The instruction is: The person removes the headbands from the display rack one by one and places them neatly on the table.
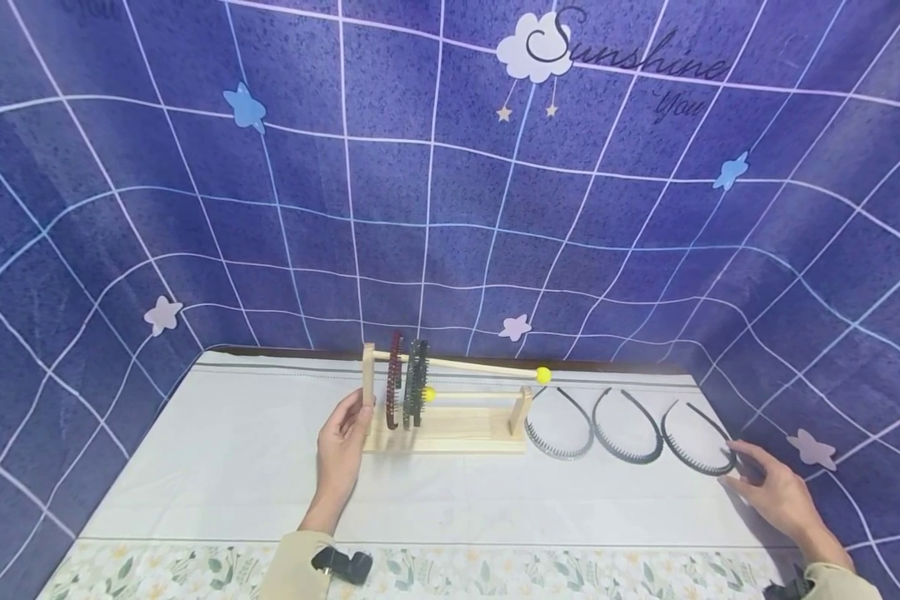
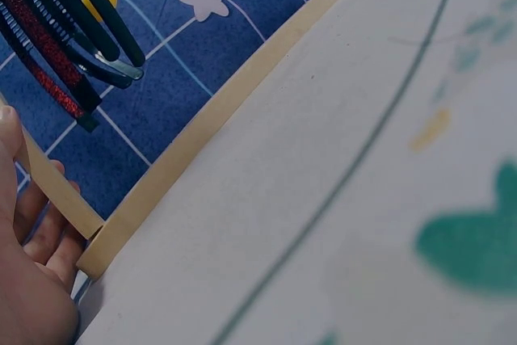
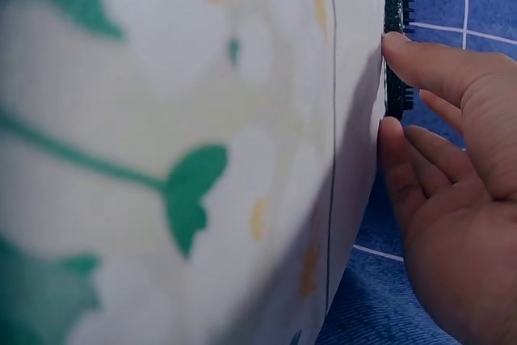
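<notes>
My left hand [image 1: 342,429] holds the left post of a wooden rack [image 1: 450,446], thumb on one side and fingers on the other. A glittery red toothed headband [image 1: 394,383] and dark toothed headbands [image 1: 418,383] hang from the rack's upper rod [image 1: 472,365]. That rod ends in a yellow ball [image 1: 543,375]. The lower rod [image 1: 480,395] comes from the right post and has its own yellow ball [image 1: 430,394]. My right hand [image 1: 780,492] touches the lower right curve of a black headband [image 1: 686,450] lying on the table, thumb and fingers apart.
Between the rack and that black headband lie a grey toothed headband [image 1: 558,454] and a dark one [image 1: 628,456]. The table has a white cover [image 1: 217,467] with a floral front strip [image 1: 435,575]. Blue patterned cloth [image 1: 435,183] rises behind and at both sides.
</notes>
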Demonstrator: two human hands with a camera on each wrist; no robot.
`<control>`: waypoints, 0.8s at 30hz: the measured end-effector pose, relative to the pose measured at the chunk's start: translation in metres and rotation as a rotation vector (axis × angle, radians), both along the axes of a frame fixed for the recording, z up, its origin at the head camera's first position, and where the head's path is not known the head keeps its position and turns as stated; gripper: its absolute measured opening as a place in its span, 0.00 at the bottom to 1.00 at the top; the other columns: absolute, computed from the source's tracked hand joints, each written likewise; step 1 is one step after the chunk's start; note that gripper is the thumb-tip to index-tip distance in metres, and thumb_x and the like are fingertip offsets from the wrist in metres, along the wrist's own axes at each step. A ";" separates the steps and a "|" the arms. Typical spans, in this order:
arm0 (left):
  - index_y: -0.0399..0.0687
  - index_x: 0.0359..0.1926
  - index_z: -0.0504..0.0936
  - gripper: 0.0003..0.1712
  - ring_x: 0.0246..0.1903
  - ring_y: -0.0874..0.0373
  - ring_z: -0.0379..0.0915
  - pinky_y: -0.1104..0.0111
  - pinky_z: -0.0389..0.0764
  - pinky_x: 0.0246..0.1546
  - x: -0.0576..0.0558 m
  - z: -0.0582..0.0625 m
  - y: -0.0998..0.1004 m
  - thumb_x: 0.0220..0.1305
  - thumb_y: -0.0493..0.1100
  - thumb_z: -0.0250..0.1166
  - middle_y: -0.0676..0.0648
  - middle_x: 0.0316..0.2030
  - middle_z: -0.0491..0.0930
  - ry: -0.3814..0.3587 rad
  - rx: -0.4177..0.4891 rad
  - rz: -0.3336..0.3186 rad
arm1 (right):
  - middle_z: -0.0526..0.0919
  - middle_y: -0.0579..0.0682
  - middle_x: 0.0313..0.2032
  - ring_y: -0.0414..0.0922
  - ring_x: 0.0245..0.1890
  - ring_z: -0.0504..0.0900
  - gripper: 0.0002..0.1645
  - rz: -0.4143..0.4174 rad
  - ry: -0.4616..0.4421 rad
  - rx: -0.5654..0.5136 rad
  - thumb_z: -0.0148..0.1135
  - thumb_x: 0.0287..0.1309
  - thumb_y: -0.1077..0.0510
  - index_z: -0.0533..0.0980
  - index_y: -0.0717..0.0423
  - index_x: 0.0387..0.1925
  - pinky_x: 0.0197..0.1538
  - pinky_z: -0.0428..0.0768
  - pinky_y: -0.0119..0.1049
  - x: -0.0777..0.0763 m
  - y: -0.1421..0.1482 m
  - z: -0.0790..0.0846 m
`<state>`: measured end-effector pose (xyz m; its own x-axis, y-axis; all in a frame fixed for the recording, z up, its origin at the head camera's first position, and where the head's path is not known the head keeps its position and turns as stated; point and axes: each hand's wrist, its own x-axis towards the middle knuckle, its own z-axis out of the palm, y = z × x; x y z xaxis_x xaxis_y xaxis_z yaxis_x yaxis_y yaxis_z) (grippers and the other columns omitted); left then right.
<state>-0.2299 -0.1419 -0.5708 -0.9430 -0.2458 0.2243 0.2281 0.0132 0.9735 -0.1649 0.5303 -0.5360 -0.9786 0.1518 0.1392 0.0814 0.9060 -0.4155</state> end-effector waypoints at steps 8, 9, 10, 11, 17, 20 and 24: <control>0.38 0.75 0.77 0.26 0.58 0.72 0.81 0.79 0.81 0.68 0.000 0.001 0.000 0.86 0.45 0.64 0.34 0.65 0.83 0.003 0.002 0.002 | 0.72 0.82 0.68 0.80 0.58 0.81 0.44 0.024 0.021 -0.013 0.83 0.60 0.61 0.71 0.66 0.73 0.58 0.78 0.81 0.000 -0.002 0.002; 0.38 0.75 0.77 0.26 0.58 0.72 0.81 0.79 0.81 0.68 0.001 0.001 0.000 0.86 0.45 0.64 0.34 0.65 0.83 0.003 0.004 0.003 | 0.73 0.83 0.67 0.81 0.58 0.80 0.45 0.032 0.031 -0.010 0.83 0.59 0.61 0.71 0.67 0.73 0.58 0.79 0.80 0.000 -0.003 0.002; 0.38 0.75 0.77 0.26 0.58 0.71 0.82 0.79 0.81 0.67 0.001 0.001 0.000 0.86 0.44 0.65 0.34 0.65 0.83 0.003 0.003 0.003 | 0.74 0.82 0.66 0.80 0.58 0.81 0.45 0.044 0.054 -0.005 0.84 0.58 0.62 0.71 0.67 0.73 0.57 0.82 0.75 0.001 -0.004 0.002; 0.38 0.75 0.77 0.26 0.58 0.72 0.81 0.79 0.81 0.67 0.001 0.001 0.000 0.86 0.45 0.64 0.34 0.65 0.83 0.002 -0.001 0.003 | 0.76 0.82 0.65 0.80 0.58 0.80 0.45 0.057 0.083 -0.001 0.84 0.57 0.62 0.72 0.67 0.72 0.57 0.86 0.66 0.001 -0.005 0.002; 0.37 0.75 0.78 0.26 0.57 0.72 0.82 0.80 0.81 0.67 0.001 0.002 0.001 0.86 0.44 0.64 0.33 0.64 0.84 0.010 -0.001 0.012 | 0.78 0.75 0.61 0.57 0.52 0.85 0.38 0.133 0.267 -0.009 0.81 0.60 0.65 0.76 0.69 0.70 0.41 0.75 0.07 0.004 -0.020 0.012; 0.36 0.75 0.78 0.25 0.57 0.72 0.82 0.80 0.81 0.67 0.001 0.003 0.001 0.85 0.44 0.65 0.33 0.64 0.84 0.011 0.005 0.018 | 0.76 0.73 0.63 0.24 0.48 0.77 0.37 0.139 0.294 -0.039 0.78 0.65 0.64 0.74 0.68 0.72 0.39 0.77 0.07 0.004 -0.033 0.022; 0.36 0.75 0.77 0.26 0.57 0.72 0.81 0.80 0.80 0.67 0.002 0.003 0.001 0.86 0.45 0.64 0.33 0.64 0.83 0.007 -0.003 0.017 | 0.78 0.71 0.61 0.08 0.47 0.63 0.38 0.145 0.369 -0.069 0.79 0.62 0.67 0.76 0.66 0.72 0.35 0.80 0.11 0.003 -0.051 0.034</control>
